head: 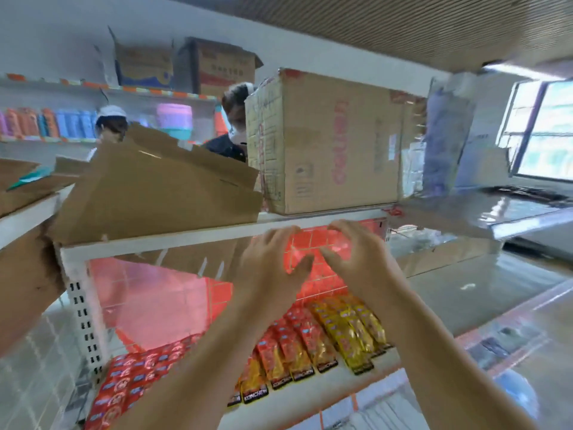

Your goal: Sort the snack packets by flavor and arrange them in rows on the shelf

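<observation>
At the far left of the lower shelf (325, 395), a block of red snack packets (130, 386) lies flat in overlapping rows beside the perforated white upright (82, 321). Above it, on the upper shelf (173, 239), a flattened cardboard box (155, 193) sags over the front edge.

Toward the middle of the lower shelf, red-and-gold packets (288, 346) lie in a slanted row with their black ends to the front. The picture is smeared, so two flavours appear to be mixed there, but this cannot be confirmed.

The left grip (273, 265) hovers in front of the red tiled back panel (148, 299), just under the upper shelf's edge, with fingers loosely curled and holding nothing. The right grip (359, 259) is just beside it, also empty and half spread. A taped carton (325, 141) stands above both. On the right, yellow packets (353, 330) form the last row, touching the middle one.

Assessment: both grips are well above the stock, so the step in hand is judged to be a reach down to the rows. To do it well:
- Work one row at a time.
- Lift any odd-coloured packet out by its end.
- Square the black ends to the shelf front without disturbing the neighbouring row.
</observation>
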`<action>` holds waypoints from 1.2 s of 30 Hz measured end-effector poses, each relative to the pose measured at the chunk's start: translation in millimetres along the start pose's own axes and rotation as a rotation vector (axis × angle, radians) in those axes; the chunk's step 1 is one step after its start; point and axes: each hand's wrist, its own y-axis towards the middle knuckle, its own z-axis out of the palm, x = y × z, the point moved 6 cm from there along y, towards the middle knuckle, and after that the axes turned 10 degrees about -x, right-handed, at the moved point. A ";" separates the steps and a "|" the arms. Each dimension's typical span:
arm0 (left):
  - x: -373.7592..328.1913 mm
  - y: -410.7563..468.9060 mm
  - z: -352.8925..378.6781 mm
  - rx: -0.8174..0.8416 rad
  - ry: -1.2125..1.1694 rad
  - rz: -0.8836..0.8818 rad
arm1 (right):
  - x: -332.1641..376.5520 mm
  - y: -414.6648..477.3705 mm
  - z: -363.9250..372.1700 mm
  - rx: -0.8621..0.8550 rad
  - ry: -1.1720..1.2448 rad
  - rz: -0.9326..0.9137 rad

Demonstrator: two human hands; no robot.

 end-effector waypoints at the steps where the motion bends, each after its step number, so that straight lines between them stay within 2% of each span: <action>1: -18.9 9.9 8.9 0.015 0.006 0.038 | -13.6 7.2 -23.4 -0.035 -0.018 0.004; 9: -176.1 55.4 106.9 0.087 -0.094 0.204 | -141.2 24.1 -219.1 -0.209 -0.167 0.045; 18: -331.6 53.5 238.5 0.305 -0.213 0.256 | -282.4 -1.3 -377.3 -0.247 -0.274 0.180; 27: -411.0 70.9 360.6 0.505 -0.227 0.306 | -389.7 -3.6 -448.5 -0.265 -0.378 0.256; 36: -447.7 103.3 491.0 0.528 -0.223 0.350 | -498.4 26.1 -464.5 -0.235 -0.457 0.303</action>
